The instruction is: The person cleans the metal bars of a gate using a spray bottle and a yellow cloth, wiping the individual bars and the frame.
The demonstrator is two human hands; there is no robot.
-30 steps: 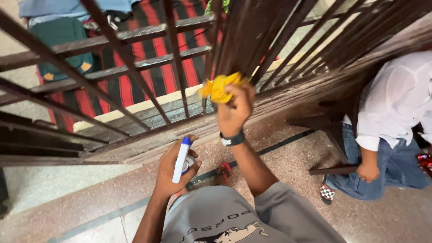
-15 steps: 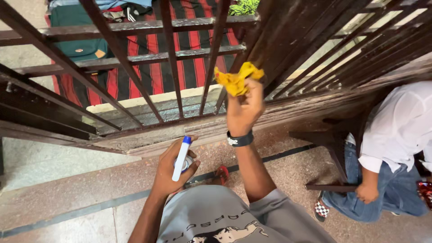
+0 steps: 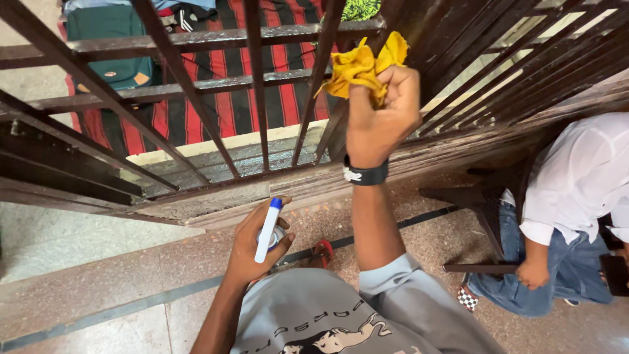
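My right hand (image 3: 382,113) is raised and clenched on a crumpled yellow cloth (image 3: 360,65), which presses against an upright bar of the dark metal grille (image 3: 252,85). A black band sits on that wrist. Lower down, my left hand (image 3: 257,246) holds a white spray bottle with a blue tip (image 3: 268,229), pointing up toward the grille's bottom rail. I am crouched close to the grille, my grey printed shirt at the bottom of the view.
Another person in a white shirt and blue jeans (image 3: 567,216) crouches at the right beside a dark stool leg (image 3: 478,196). Behind the bars lie a red and black striped mat (image 3: 196,111) and a teal bag (image 3: 108,49). A red sandal (image 3: 322,252) rests on the speckled floor.
My right hand with the yellow cloth has moved up the bar and a little right. The left hand keeps the spray bottle in about the same place.
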